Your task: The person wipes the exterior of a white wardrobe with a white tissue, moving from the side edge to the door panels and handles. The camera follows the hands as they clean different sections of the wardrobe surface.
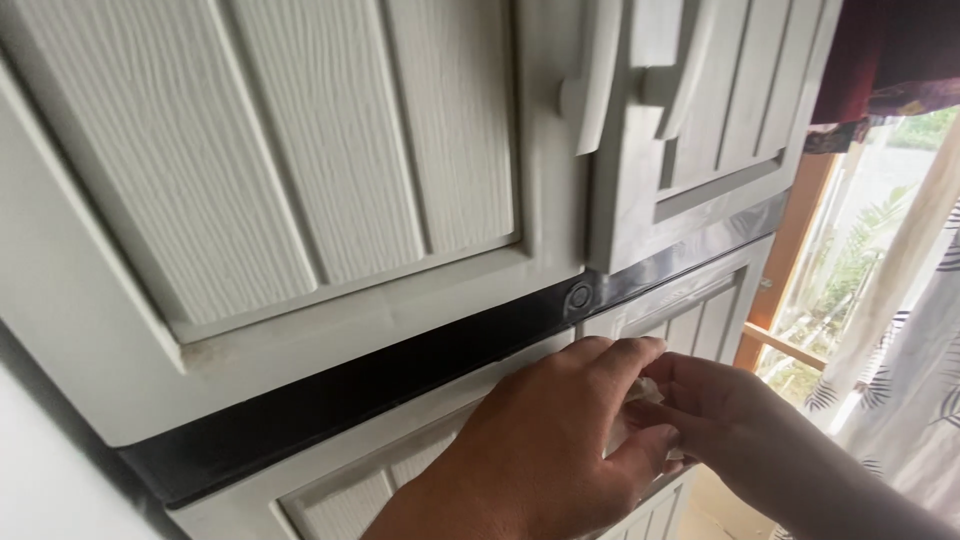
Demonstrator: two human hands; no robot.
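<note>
Two hands [560, 440], two handles [592, 85], one cloth [640, 395]

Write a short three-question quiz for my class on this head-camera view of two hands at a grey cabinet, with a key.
1. True or false: both hands, the left hand and the right hand, meet on a small white cloth.
2. The black strip on the cabinet runs: A) between upper and lower doors, B) down the window, C) along the floor.
3. What hangs at the right edge, beside the window?

Key
1. True; the cloth is pinched between their fingers.
2. A.
3. A pale patterned curtain.
</note>
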